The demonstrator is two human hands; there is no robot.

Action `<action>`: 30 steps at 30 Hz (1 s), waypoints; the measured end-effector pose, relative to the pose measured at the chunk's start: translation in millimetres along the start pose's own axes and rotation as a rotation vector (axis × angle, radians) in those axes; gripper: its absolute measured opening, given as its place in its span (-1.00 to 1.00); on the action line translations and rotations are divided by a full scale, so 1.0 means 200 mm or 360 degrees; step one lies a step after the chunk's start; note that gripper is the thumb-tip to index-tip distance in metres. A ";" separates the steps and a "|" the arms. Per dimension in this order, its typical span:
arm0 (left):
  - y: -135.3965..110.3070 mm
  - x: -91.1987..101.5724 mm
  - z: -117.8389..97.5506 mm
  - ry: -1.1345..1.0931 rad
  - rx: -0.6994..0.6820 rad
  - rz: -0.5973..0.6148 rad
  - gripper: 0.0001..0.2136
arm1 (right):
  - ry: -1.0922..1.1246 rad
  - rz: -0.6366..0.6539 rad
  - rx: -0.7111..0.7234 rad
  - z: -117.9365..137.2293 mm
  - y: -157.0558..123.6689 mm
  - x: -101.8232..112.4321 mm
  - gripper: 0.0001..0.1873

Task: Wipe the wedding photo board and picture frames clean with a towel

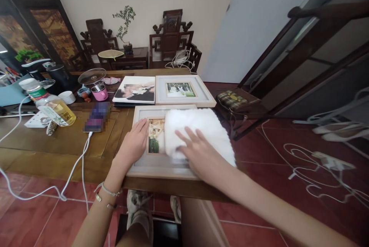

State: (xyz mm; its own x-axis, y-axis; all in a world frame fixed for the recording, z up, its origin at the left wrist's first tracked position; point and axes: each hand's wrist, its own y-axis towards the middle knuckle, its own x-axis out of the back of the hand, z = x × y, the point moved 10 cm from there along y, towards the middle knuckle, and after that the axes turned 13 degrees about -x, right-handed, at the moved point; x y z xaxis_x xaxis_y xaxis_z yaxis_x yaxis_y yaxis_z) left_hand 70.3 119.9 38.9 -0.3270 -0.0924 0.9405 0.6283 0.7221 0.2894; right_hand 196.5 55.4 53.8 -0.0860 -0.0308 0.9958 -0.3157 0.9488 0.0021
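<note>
A pale picture frame lies flat at the near edge of the wooden table. My left hand rests flat on the frame's left border, fingers stretched out beside the photo. A fluffy white cloth covers the frame's right half. My right hand lies on top of the cloth with its fingers spread, pressing it against the glass.
Two more framed pictures lie behind the near one. To the left are a phone on a white cable, a tipped bottle, a pink cup and a small fan. Loose cables lie on the red floor at right.
</note>
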 end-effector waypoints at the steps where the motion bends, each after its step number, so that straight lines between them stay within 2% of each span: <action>1: 0.00 0.00 0.00 0.0002 0.0002 -0.0001 -0.58 | 0.0060 0.0063 0.0067 0.05 -0.09 0.02 -0.56; 3: 0.00 0.00 0.00 0.0004 0.0005 0.0000 -0.58 | 0.0192 0.0114 0.0191 0.14 -0.26 0.07 -0.60; 5: 0.00 0.00 0.00 0.0004 0.0009 0.0005 -0.58 | 0.0320 0.0113 0.0259 0.20 -0.36 0.13 -0.61; 8: 0.00 -0.01 0.01 0.0008 0.0001 0.0028 -0.57 | 0.0434 0.0127 0.0284 0.24 -0.36 0.12 -0.58; 11: 0.00 -0.01 0.00 0.0017 -0.0023 0.0021 -0.57 | 0.0438 0.0060 0.0215 0.17 -0.20 0.05 -0.50; 17: 0.00 0.00 0.00 0.0015 -0.0007 0.0031 -0.58 | 0.0099 -0.0278 -0.0120 -0.23 0.29 0.03 -0.43; 19: 0.00 0.00 -0.01 0.0014 -0.0004 0.0046 -0.58 | 0.0027 -0.0310 -0.0141 -0.29 0.38 0.03 -0.45; 21: 0.00 0.00 0.00 0.0015 -0.0005 0.0045 -0.58 | -0.0002 -0.0286 -0.0119 -0.27 0.41 0.02 -0.48; 24: 0.00 -0.01 0.00 0.0011 -0.0003 0.0043 -0.57 | -0.0012 -0.0217 -0.0077 -0.16 0.32 0.00 -0.52; 27: -0.01 -0.01 0.00 0.0015 0.0007 0.0053 -0.57 | 0.0007 -0.0120 -0.0048 -0.01 0.11 0.02 -0.56; 30: -0.01 -0.01 0.00 0.0016 0.0012 0.0058 -0.57 | 0.0158 0.0156 0.0106 0.15 -0.12 0.04 -0.58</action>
State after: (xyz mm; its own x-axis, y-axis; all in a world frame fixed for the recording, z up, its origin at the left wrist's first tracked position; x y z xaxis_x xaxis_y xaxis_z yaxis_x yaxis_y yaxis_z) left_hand 70.4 118.8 37.0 -0.2966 -0.0728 0.9522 0.6346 0.7301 0.2535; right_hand 175.6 23.7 59.1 -0.0264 0.0953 0.9951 -0.3728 0.9227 -0.0983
